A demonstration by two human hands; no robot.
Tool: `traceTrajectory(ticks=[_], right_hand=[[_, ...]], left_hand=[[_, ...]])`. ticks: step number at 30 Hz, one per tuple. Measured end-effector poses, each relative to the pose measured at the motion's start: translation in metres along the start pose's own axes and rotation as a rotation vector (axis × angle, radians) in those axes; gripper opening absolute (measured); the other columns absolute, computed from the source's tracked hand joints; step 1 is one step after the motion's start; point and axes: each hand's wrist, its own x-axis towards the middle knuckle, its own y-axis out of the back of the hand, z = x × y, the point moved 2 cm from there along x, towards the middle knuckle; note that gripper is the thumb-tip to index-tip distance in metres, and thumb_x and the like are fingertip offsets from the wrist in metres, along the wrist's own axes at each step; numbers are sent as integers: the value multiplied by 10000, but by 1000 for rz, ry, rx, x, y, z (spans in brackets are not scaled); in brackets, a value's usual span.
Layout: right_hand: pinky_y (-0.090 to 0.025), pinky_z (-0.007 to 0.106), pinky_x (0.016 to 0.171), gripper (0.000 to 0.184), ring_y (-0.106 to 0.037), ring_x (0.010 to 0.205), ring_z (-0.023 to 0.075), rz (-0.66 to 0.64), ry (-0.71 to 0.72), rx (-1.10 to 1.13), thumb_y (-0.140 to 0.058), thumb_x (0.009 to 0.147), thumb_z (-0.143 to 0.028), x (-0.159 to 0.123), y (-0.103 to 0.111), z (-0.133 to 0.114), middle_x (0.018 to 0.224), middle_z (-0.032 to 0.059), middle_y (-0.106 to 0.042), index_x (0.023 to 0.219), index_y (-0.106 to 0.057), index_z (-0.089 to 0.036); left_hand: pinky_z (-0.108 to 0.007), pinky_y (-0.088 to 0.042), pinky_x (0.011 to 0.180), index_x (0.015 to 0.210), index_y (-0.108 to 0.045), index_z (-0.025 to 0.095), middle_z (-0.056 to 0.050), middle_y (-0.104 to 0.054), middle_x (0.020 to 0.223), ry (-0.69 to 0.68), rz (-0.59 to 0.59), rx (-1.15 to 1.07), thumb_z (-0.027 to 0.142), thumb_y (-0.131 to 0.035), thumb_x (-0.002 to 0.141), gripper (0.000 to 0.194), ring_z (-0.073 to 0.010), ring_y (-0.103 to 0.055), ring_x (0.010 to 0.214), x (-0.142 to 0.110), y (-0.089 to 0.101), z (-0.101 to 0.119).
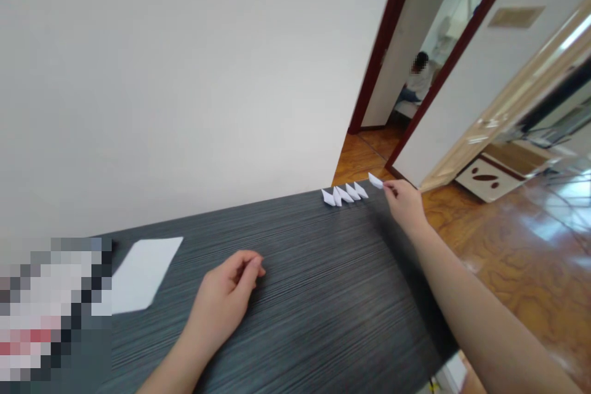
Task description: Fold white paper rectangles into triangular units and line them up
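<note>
My right hand (406, 203) reaches out to the far right corner of the dark tabletop (295, 271). Its thumb and fingers pinch one end of a small folded white paper piece (375, 181). Just left of it, several similar folded paper pieces (344, 194) stand in a row along the back edge. My left hand (235, 283) rests on the tabletop near the middle, its fingers curled and the thumb against them. Whether anything is inside those fingers I cannot make out. A white sheet of paper (148, 271) lies flat to the left of that hand.
A pixelated object (46, 314) lies at the tabletop's left end. Behind the table rises a white wall (184, 74). Beyond the right end are a wooden floor (517, 258), a white-and-brown cabinet (498, 172) and a doorway, with a seated person (418, 83) inside.
</note>
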Motion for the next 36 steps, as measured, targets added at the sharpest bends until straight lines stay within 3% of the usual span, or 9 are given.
traceTrajectory(ticks=[4,12,27,36], right_hand=[[-498,399,825,236,-655,883,278,-45,-5,-31,-523,897,-247,-13,-16,18,917,152,-723,923,-729,-135],[-511,383,836,259,-661,920,265,-106,29,-35,-506,923,-259,-13,-33,21,961,134,-735,962,-743,-161],[-523,380,849,250,-675,920,257,-155,53,-40,-531,913,-255,-16,-39,21,986,122,-744,968,-762,-176],[-514,398,868,271,-674,929,270,-120,22,-43,-518,906,-258,-18,-36,16,992,134,-740,1041,-729,-156]], left_hand=[[-269,-484,596,854,-641,192,-23,-699,743,25,-8,-15,498,-495,885,340,-167,-623,619,1,-2,-1],[-259,-489,586,842,-644,191,-24,-697,739,39,-4,-22,491,-509,875,330,-162,-619,616,1,-3,1],[-261,-471,586,807,-641,194,-17,-685,703,15,5,-18,489,-501,879,333,-163,-617,607,0,-2,3],[-265,-473,583,800,-642,195,-17,-686,702,10,7,-10,490,-497,876,337,-165,-616,602,0,-2,5]])
